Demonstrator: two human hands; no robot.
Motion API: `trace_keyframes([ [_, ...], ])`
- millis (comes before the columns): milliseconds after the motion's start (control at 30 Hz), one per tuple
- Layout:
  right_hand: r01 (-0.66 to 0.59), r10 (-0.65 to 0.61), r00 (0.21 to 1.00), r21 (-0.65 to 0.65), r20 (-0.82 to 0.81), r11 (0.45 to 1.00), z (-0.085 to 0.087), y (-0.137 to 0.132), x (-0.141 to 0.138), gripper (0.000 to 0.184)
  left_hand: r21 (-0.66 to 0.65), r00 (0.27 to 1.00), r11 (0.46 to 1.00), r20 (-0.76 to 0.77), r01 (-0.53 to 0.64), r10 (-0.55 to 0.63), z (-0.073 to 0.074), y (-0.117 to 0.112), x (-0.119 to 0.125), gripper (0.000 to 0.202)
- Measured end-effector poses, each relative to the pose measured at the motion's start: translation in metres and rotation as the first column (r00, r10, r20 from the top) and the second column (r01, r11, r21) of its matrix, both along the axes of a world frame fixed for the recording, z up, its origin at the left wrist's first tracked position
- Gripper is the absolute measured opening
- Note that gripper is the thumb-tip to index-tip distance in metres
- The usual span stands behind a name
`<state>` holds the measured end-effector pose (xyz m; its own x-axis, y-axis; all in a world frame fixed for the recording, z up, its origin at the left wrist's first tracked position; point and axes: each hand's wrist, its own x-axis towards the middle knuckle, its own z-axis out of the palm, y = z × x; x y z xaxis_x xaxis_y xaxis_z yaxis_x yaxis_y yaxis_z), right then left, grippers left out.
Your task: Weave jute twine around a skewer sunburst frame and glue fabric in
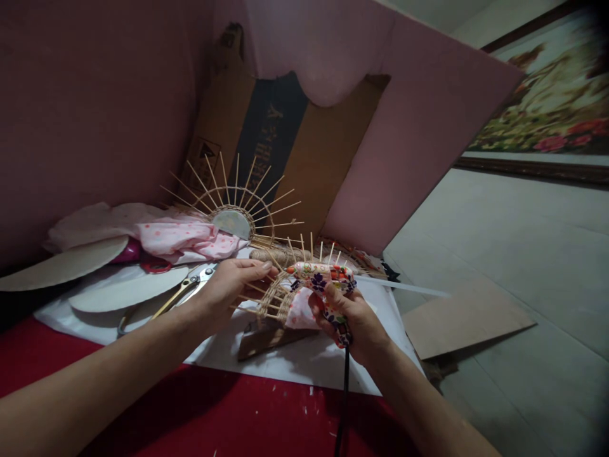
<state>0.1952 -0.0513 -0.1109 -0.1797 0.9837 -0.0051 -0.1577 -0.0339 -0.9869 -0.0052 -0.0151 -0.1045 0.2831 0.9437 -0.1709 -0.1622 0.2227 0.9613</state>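
A floral-patterned glue gun (316, 274) is gripped in my right hand (349, 317), with a long whitish glue stick (404, 285) out of its back and a black cord (346, 393) hanging down. Its tip points left, close to the fingers of my left hand (238, 285). Those fingers are closed at the stakes of a small woven basket (273, 301), which has thin sticks poking out around it. Pink dotted cloth (303, 309) shows at the basket's side. The glue gun and my right hand hide part of the basket.
Behind stands a sunburst-shaped woven piece (238, 219) with long spokes. Twine (278, 256) lies near it. Pruning shears (183, 292), white oval boards (128, 291) and dotted fabric (190, 238) are on the left. A cardboard box (328, 146) leans against the pink panel (419, 114).
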Motion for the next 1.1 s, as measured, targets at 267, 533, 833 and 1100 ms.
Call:
trace_keyframes([
  [267, -0.044, 0.043, 0.998, -0.015, -0.05, 0.999, 0.001, -0.002, -0.001, 0.036, -0.01, 1.0, 1.0, 0.005, 0.014, -0.014, -0.001, 0.001, 0.0, 0.021],
  [533, -0.011, 0.011, 1.0, 0.01, 0.01, 1.0, -0.002, 0.001, 0.001, 0.042, -0.006, 1.0, 1.0, -0.014, 0.004, -0.004, 0.0, 0.0, 0.0, 0.021],
  [833, 0.045, -0.046, 0.999, 0.036, 0.027, 0.998, -0.003, 0.0, -0.003, 0.045, 0.001, 1.0, 1.0, -0.015, 0.007, -0.007, 0.0, 0.0, 0.0, 0.021],
  [1100, 0.142, -0.164, 0.972, 0.136, 0.168, 0.98, -0.01, 0.002, -0.001, 0.041, -0.009, 1.0, 1.0, -0.012, 0.008, -0.008, -0.001, 0.001, 0.0, 0.019],
])
